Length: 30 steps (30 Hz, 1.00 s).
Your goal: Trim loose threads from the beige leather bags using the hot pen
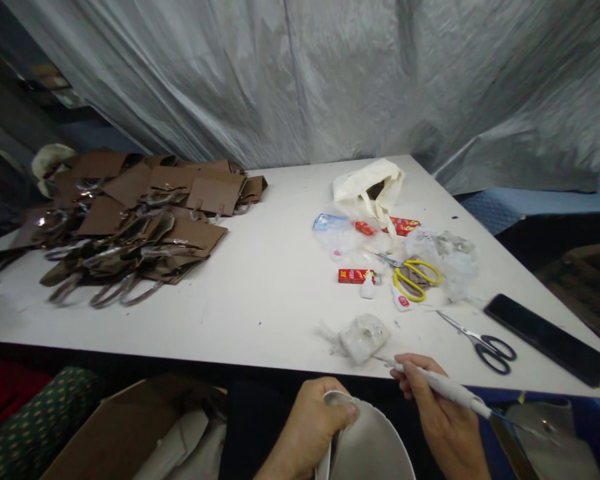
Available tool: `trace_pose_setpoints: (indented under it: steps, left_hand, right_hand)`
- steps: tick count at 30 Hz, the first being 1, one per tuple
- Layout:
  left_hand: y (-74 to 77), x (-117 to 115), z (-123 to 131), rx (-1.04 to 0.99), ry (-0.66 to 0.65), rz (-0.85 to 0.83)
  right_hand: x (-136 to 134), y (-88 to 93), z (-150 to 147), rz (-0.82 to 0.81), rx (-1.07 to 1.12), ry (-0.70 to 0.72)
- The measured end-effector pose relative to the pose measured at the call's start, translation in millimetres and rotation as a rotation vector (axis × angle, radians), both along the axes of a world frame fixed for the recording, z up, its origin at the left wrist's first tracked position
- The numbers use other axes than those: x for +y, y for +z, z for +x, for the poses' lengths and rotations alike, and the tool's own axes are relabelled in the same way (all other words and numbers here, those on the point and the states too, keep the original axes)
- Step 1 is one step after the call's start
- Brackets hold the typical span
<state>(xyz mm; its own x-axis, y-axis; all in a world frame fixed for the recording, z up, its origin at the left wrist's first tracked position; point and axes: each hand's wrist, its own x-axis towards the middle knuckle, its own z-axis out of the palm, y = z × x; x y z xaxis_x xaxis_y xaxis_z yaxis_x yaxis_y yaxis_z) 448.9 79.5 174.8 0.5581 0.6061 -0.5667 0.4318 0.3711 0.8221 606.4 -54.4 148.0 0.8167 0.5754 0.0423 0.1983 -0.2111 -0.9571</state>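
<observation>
My left hand (307, 427) is closed round the rim of a white curved piece (370, 447), thumb pressed on its top edge, below the table's front edge. My right hand (440, 417) grips a white pen-like tool (443, 385) whose thin metal tip points left toward a crumpled clear plastic lump (364, 337) on the white table (270, 287). The tool's rear end sticks out to the right past my fingers.
A pile of brown paper bags (130, 220) covers the table's left. Yellow scissors (414, 277), black scissors (485, 343), red glue boxes (355, 275), small glue bottles (367, 287), a cream tote bag (370, 187) and a black phone (547, 339) lie at right. A cardboard box (115, 433) sits below.
</observation>
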Motion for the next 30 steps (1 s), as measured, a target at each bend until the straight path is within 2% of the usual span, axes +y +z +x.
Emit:
trace_pose_setpoints:
  steps: [3, 6, 13, 24, 30]
  left_hand:
    - [2.0, -3.8, 5.3, -0.015, -0.047, -0.019]
    - [2.4, -0.2, 7.7, -0.018, -0.033, -0.077]
    - [-12.0, 0.1, 18.5, 0.016, 0.031, -0.015]
    - [-23.9, 5.2, 26.0, 0.019, 0.058, -0.121]
    - [-15.8, 6.7, 29.9, 0.042, 0.040, -0.106]
  right_hand:
    - [3.4, -5.1, 6.1, -0.040, -0.034, 0.012]
    - [12.6, -6.2, 9.7, -0.051, -0.057, 0.057]
    - [29.0, -9.4, 14.9, -0.015, -0.098, 0.164]
    - [35.2, -10.8, 15.5, 0.053, -0.145, 0.192]
    - [34.9, -11.3, 16.2, 0.041, -0.121, 0.198]
